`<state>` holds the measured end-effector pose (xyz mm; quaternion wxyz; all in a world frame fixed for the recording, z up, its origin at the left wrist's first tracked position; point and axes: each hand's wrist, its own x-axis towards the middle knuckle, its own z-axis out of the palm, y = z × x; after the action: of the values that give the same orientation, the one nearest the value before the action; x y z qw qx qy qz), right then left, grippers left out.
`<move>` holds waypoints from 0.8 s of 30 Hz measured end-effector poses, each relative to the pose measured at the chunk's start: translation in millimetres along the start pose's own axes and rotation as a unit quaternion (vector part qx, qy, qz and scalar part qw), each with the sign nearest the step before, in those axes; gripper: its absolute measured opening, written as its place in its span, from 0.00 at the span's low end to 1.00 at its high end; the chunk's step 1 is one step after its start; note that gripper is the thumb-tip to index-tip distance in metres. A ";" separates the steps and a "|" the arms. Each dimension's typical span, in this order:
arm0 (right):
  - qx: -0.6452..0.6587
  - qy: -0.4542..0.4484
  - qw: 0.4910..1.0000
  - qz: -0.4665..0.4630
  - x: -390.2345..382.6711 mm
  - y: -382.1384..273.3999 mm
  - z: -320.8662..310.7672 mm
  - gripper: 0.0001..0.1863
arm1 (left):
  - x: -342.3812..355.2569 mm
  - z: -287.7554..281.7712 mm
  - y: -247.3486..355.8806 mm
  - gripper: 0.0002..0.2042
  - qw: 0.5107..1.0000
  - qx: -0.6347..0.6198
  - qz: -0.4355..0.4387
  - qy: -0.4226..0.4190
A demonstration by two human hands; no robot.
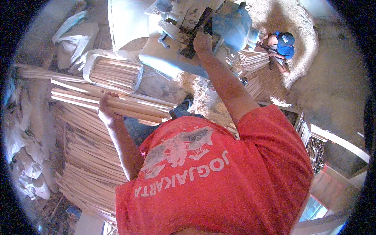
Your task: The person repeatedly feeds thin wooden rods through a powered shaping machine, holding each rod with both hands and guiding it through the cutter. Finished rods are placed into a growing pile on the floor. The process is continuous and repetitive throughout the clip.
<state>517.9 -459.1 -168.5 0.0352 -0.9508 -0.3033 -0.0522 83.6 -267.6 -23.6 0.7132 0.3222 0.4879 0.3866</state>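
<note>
My left hand (109, 113) is wrapped around a small bunch of long, pale brown wooden sticks (137, 107), with the fingertips curled over their far edge; this bunch lies on the near left side of the pale blue metal machine (233, 25). My right arm is stretched forward, and my right hand (203, 43) is at the top of the machine, upon a long, dark, flat plate (190, 49). The fingers there are bent down, but I cannot tell if they grip something, because the back of the hand covers them. To the left of the machine stands a tied-looking bundle of straight wooden sticks (115, 74) in a white sack, and nearer to me, further down on the same side of the machine, a wide heap of long, thin wooden sticks (90, 156) is spread. To the right of the machine, a co-worker in blue shirt and dark cap (285, 46) sits low beside another pile of pale wooden sticks (252, 62), with a mound of light sawdust (307, 43) behind.
</note>
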 end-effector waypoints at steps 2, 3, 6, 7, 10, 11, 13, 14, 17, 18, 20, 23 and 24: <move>-0.001 -0.010 1.000 0.010 -1.3 -1.5 -5.6 0.12 | -2.1 -0.4 1.7 0.14 0.999 0.011 0.024 -0.021; -0.011 -0.010 1.000 -0.002 -2.6 -2.6 -10.7 0.12 | -4.4 0.0 2.1 0.14 0.999 0.033 0.033 -0.025; 0.028 -0.050 0.998 0.036 -9.3 -9.5 -31.8 0.15 | -7.8 3.6 7.4 0.13 0.999 -0.001 0.029 -0.036; 0.042 -0.030 0.998 0.047 -15.8 -12.7 -39.6 0.17 | -8.2 4.5 9.5 0.13 0.998 0.014 0.038 -0.039; 0.059 0.107 0.991 0.049 -44.9 -25.8 -65.7 0.26 | -11.5 6.0 13.6 0.16 0.995 -0.020 0.047 -0.083; 0.077 0.157 0.984 0.033 -59.1 -33.2 -73.6 0.27 | -9.8 6.7 14.5 0.16 0.994 -0.032 0.045 -0.095; 0.110 0.248 0.963 0.002 -95.2 -49.1 -89.4 0.31 | -6.4 7.4 16.4 0.17 0.994 -0.031 0.025 -0.098; 0.157 0.252 0.954 -0.043 -120.8 -55.5 -95.6 0.31 | -3.7 7.3 16.7 0.17 0.994 -0.034 0.017 -0.103; 0.221 0.160 0.954 -0.121 -200.3 -69.0 -104.7 0.32 | 7.3 12.6 17.5 0.17 0.990 -0.072 -0.009 -0.121; 0.275 0.063 0.952 -0.118 -223.7 -68.2 -103.1 0.29 | 10.2 14.6 15.3 0.18 0.993 -0.053 0.010 -0.105; 0.292 -0.185 0.932 -0.112 -254.7 -57.4 -92.2 0.27 | 16.7 19.1 12.8 0.18 0.990 -0.064 0.000 -0.122; 0.194 -0.455 0.865 -0.086 -288.9 -26.0 -65.0 0.26 | 26.4 27.5 6.3 0.20 0.988 -0.065 -0.008 -0.142; 0.176 -0.475 0.860 -0.060 -301.2 -12.3 -55.6 0.26 | 28.4 29.5 3.4 0.21 0.988 -0.063 -0.010 -0.144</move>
<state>262.3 -627.2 -149.3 0.0504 -0.8181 -0.3440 0.4580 117.1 -243.7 -24.1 0.7985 0.3245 0.3579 0.3592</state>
